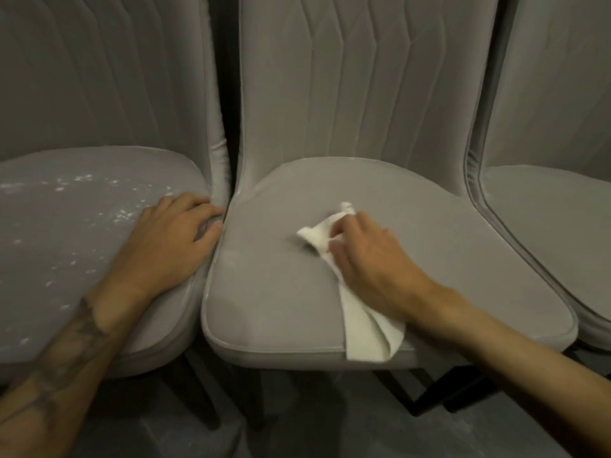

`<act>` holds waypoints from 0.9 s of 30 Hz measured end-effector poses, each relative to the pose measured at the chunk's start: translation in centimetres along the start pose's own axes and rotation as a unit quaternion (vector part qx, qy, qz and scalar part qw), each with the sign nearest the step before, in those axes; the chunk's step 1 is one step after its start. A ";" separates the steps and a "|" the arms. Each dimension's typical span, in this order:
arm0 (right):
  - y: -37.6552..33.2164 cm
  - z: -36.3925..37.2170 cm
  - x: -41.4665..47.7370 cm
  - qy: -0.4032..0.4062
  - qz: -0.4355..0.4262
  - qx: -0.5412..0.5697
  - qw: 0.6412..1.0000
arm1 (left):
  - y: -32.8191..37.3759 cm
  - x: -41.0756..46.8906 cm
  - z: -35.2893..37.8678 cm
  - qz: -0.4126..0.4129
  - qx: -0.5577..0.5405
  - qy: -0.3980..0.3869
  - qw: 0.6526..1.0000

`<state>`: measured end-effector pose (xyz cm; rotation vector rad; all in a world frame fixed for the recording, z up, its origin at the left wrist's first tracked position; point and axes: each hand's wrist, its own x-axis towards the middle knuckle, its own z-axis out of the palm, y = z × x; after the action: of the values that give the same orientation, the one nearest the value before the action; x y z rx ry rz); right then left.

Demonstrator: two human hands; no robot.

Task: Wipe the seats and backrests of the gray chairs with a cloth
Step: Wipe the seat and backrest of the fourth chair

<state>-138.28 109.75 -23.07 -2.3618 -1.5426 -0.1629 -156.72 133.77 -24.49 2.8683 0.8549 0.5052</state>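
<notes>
Three gray upholstered chairs stand side by side. My right hand (373, 262) grips a white cloth (363, 322) and holds it down on the middle chair's seat (271, 285); the cloth's tail hangs over the seat's front edge. The middle chair's stitched backrest (357, 87) rises behind it. My left hand (168, 236) rests on the right edge of the left chair's seat (76, 226), fingers curled over the edge into the gap between the chairs. That left seat is speckled with white dust or crumbs.
The right chair's seat (542, 219) and backrest (555, 77) sit close against the middle chair. The left chair's backrest (99, 71) fills the upper left. Dark chair legs (439, 391) and a gray floor (297, 431) show below the seats.
</notes>
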 end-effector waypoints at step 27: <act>-8.5 5.5 13.9 -0.076 -0.098 0.041 0.991 | -2.0 -3.2 -0.7 -0.008 -0.012 0.095 0.995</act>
<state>-140.71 126.79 -22.92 -2.2021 -1.8163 0.0372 -160.49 133.68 -25.14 2.8221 0.8906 0.7909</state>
